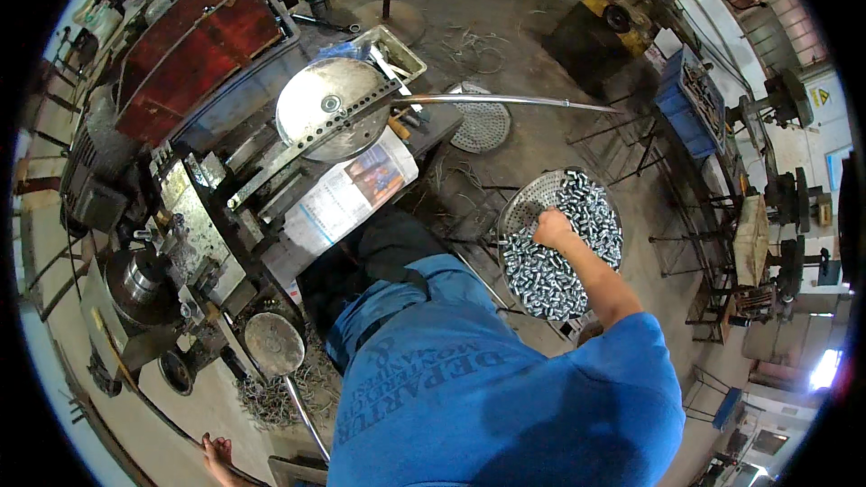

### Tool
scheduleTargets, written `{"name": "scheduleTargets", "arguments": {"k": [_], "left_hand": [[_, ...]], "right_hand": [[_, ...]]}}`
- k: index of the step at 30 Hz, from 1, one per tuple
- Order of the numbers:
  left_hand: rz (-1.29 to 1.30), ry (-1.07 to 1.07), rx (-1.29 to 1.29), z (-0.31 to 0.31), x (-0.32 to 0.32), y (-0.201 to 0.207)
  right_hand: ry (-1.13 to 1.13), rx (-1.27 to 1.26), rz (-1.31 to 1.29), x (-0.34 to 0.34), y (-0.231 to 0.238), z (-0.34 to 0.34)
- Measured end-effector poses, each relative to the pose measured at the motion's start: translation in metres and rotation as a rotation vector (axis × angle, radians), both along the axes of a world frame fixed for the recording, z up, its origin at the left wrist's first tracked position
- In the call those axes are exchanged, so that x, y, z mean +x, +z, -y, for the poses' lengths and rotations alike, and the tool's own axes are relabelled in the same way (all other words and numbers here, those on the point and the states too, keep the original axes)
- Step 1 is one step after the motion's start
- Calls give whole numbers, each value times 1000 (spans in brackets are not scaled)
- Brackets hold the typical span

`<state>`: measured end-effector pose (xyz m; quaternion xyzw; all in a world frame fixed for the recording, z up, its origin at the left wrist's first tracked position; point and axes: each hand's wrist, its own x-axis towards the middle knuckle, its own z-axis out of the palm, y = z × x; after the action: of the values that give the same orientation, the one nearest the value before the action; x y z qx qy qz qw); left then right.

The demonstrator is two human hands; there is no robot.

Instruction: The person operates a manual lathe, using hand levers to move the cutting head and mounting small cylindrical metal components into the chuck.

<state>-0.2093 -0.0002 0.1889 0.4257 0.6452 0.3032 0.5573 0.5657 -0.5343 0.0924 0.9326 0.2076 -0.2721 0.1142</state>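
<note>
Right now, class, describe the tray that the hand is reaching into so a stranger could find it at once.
Start at the big round metal disc on the workbench, then look right and lower, past the newspaper. There a round perforated tray sits on a wire stand, heaped with small shiny metal pieces, the right hand in it. The similar perforated disc nearby holds nothing.

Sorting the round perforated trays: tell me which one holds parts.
The perforated tray under the right hand, heaped with small shiny metal pieces. The other perforated tray, lying on the floor farther away past the long rod, holds nothing.
</note>
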Motion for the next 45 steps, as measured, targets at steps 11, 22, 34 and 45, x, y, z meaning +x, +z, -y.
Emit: {"name": "scheduleTargets", "arguments": {"k": [11, 22, 34, 45], "left_hand": [[-12, -22, 55, -7, 16, 7], [-488, -222, 720, 55, 186, 142], [895, -864, -33, 95, 434, 119], [8, -694, 690, 79, 406, 117]], "right_hand": [[-192, 117, 68, -12, -23, 10], [40, 1223, -178, -24, 102, -117], [1032, 1578, -699, -162, 223, -360], [1336, 1509, -324, -199, 234, -387]]}}
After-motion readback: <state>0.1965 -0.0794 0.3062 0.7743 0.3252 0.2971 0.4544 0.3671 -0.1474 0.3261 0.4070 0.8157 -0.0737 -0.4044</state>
